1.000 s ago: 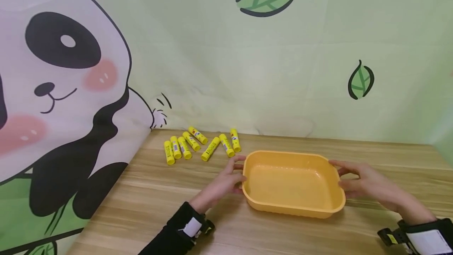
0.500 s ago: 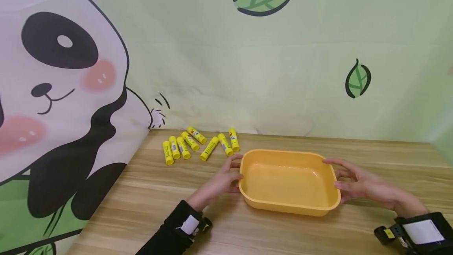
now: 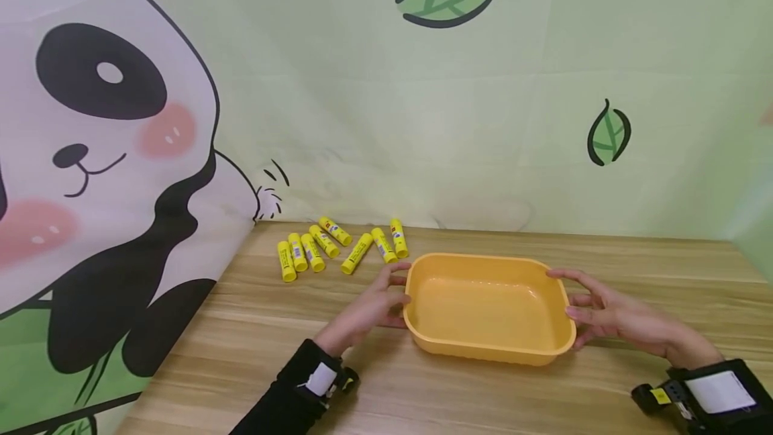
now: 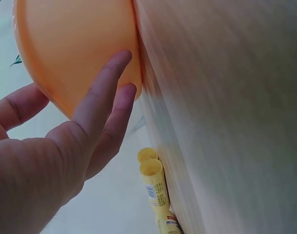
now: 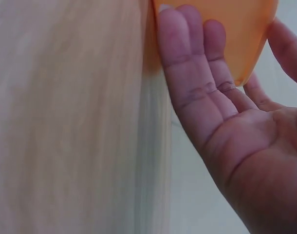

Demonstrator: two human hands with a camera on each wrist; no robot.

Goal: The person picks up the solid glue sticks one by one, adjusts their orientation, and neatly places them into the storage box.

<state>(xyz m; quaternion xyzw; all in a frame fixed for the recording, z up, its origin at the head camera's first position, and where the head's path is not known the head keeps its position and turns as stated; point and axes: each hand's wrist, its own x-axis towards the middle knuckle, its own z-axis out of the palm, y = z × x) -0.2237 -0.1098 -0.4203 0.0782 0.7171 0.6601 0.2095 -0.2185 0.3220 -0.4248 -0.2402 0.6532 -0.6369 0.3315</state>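
Note:
A shallow yellow-orange plastic tray (image 3: 489, 314) with rounded corners sits on the wooden table, with nothing inside it. My left hand (image 3: 368, 307) holds its left end, thumb and fingertips at the rim. In the left wrist view, other fingers (image 4: 102, 95) lie along the outer wall of the tray (image 4: 80, 44). At the opposite end my right hand (image 3: 616, 314) holds the tray, index finger and thumb at the rim. From the right wrist, the remaining fingers (image 5: 187, 68) show low against the tray's outside (image 5: 243, 39), close over the tabletop.
Several yellow glue sticks (image 3: 356, 254) lie loose at the back left of the table (image 3: 241, 368), just beyond my left hand. A few show in the left wrist view, one glue stick (image 4: 153, 183) foremost. Behind stands a green cloth backdrop (image 3: 483, 153) with a printed panda (image 3: 121, 173).
The tray has slid slightly left and a little away from me, both hands moving along with it. The glue sticks keep their places.

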